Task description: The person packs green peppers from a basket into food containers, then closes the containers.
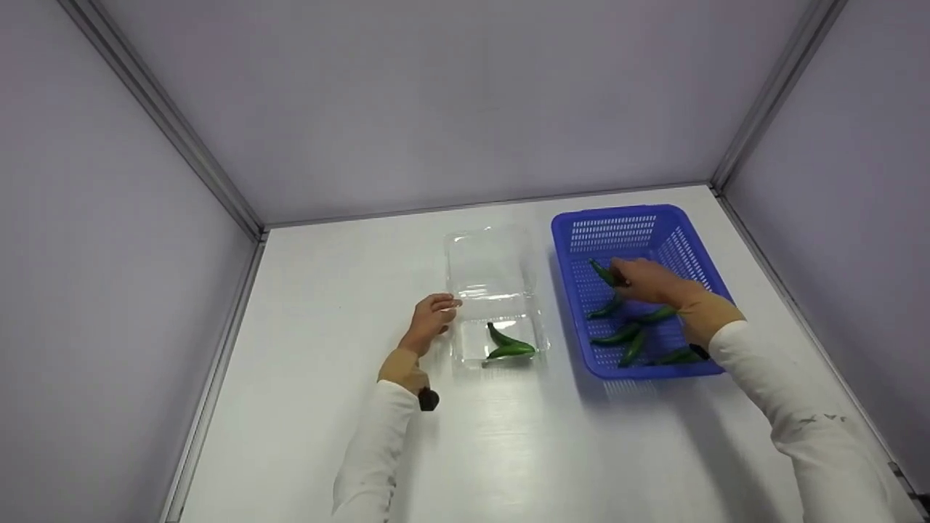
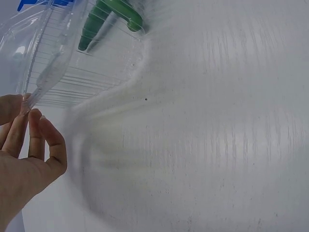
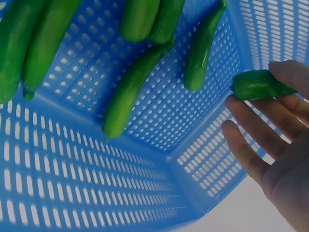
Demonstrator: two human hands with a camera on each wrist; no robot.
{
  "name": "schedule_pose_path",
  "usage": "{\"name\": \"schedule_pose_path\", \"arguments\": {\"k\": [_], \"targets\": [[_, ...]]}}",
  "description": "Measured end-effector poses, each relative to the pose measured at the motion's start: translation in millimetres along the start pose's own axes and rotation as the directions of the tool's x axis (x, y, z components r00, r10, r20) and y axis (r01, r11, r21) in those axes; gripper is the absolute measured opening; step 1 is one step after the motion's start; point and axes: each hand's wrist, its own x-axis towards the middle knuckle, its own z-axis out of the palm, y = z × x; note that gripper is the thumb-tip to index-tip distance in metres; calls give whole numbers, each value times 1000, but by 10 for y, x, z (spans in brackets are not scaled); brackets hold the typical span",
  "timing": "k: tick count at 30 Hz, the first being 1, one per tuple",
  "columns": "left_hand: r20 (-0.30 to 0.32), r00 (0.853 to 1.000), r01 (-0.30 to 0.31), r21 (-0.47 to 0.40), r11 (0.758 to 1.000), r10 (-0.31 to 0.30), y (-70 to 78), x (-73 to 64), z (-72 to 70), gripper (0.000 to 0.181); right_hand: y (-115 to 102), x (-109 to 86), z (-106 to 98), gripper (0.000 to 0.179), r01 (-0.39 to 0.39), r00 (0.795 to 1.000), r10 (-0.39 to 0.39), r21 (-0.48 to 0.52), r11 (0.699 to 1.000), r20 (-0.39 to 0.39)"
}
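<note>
My left hand (image 1: 431, 319) pinches the left edge of a clear plastic clamshell box (image 1: 501, 309), thumb and fingertips on the rim in the left wrist view. The box lies with its lid folded back, and two green peppers (image 1: 511, 350) rest in its near half. Over the blue basket (image 1: 570, 290), my right hand (image 1: 647, 280) holds a green pepper (image 3: 258, 84) between thumb and fingers. Several more green peppers (image 3: 130, 94) lie scattered on the basket floor below that hand.
The basket has slatted, perforated walls and stands right of the box on a white table (image 1: 327, 305). Pale panels (image 1: 465, 109) close off the back and both sides, with grey metal strips along the corners.
</note>
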Motion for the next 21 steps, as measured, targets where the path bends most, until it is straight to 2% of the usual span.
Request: {"name": "schedule_pose_path", "arguments": {"k": [7,13,21], "targets": [[3,1000,-2,8,1000,2,3,24,11,41,-153,24,22,16,34,998,-32,32,999,-52],[1,1000,-2,7,1000,2,-3,41,28,41,-297,64,18,18,86,993,-86,-1,996,-87],[-1,1000,-14,-4,1000,14,-14,49,43,39,-448,123,58,18,107,990,-107,0,994,-96]]}}
